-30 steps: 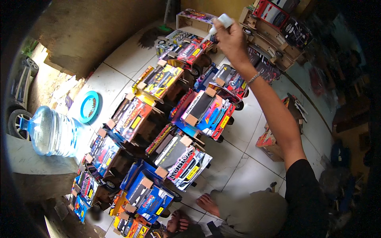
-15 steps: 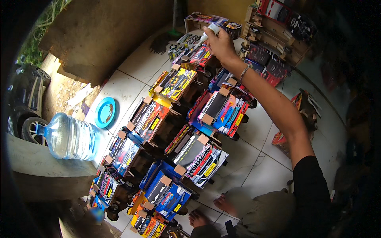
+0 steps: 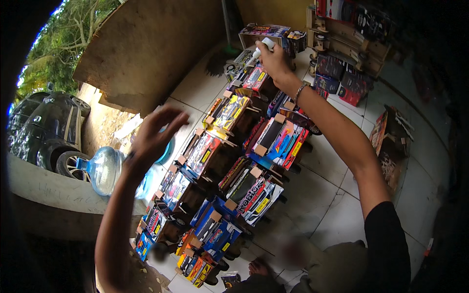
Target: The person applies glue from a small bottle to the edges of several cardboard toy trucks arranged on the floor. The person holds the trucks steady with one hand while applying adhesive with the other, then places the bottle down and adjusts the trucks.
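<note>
My right hand (image 3: 277, 63) is closed around a small white squeeze bottle (image 3: 266, 44) with a narrow nozzle. Its tip points down over the far toy trucks, close to a red-fronted one (image 3: 255, 80); whether it touches is too small to tell. My left hand (image 3: 159, 128) is raised at the left, slightly blurred, thumb and fingers apart, with nothing visible in it. To its right stands a yellow toy truck (image 3: 234, 110) in one of two rows of colourful printed trucks. Small brown blocks (image 3: 280, 118) lie on the trucks' tops.
A large clear-blue water jug (image 3: 103, 171) lies on its side at the left, partly behind my left arm. A blue bowl (image 3: 167, 150) is mostly hidden. More trucks and wooden frames (image 3: 337, 46) stand far right. A car (image 3: 49, 127) is outside.
My left arm has come into view from below and now covers part of the jug and bowl. The view has shifted, showing more of the outside. My right hand still grips the bottle.
</note>
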`<state>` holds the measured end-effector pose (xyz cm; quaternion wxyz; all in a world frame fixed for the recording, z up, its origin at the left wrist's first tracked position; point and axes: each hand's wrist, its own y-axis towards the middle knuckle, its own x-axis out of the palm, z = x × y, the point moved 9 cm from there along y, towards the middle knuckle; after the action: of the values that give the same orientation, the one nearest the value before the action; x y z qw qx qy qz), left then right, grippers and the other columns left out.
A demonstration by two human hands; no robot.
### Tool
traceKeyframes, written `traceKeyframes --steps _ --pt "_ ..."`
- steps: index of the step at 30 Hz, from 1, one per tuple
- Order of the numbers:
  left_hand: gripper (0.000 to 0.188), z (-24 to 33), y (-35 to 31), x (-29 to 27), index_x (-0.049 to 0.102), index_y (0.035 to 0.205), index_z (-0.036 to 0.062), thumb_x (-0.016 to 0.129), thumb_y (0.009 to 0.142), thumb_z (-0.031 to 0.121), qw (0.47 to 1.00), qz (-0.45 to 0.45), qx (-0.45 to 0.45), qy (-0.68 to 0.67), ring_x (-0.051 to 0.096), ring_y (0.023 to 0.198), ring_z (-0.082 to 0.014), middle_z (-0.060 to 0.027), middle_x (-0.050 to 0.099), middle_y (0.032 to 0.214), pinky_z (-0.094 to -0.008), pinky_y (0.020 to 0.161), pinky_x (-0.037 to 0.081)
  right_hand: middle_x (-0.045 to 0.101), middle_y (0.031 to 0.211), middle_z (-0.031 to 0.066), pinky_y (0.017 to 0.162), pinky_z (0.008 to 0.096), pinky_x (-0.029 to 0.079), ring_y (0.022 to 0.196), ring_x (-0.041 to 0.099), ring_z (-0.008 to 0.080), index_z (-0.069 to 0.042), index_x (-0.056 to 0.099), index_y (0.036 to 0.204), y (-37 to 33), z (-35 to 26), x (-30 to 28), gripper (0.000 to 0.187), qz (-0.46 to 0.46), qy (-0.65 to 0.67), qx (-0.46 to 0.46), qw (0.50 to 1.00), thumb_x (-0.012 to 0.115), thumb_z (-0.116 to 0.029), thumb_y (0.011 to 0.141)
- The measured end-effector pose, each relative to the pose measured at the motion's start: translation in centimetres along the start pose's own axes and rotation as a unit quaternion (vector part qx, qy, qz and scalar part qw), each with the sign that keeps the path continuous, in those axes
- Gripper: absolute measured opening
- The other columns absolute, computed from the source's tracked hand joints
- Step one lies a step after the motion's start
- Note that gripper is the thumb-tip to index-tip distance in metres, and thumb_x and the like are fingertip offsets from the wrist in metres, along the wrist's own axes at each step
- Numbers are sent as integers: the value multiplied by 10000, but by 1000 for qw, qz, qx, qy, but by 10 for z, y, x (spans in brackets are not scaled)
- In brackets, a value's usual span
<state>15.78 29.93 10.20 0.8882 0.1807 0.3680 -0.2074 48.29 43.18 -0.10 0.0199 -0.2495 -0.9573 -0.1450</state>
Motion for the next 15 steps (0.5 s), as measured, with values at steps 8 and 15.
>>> traceKeyframes --steps 8,15 --pt "532 -88 173 102 690 1215 46 610 944 497 993 -66 -29 97 680 1069 -269 -161 722 1132 -365 945 510 674 761 73 545 324 504 617 635 159 -8 633 992 -26 13 -1 429 -42 -34 69 996 635 -433 931" --pt "446 -103 186 133 727 1161 47 703 916 419 987 -145 -71 -1 707 810 -141 -83 758 921 -309 780 552 596 728 41 439 242 409 504 497 90 -26 575 996 -37 -2 -5 322 -30 -43 66 996 603 -347 984"
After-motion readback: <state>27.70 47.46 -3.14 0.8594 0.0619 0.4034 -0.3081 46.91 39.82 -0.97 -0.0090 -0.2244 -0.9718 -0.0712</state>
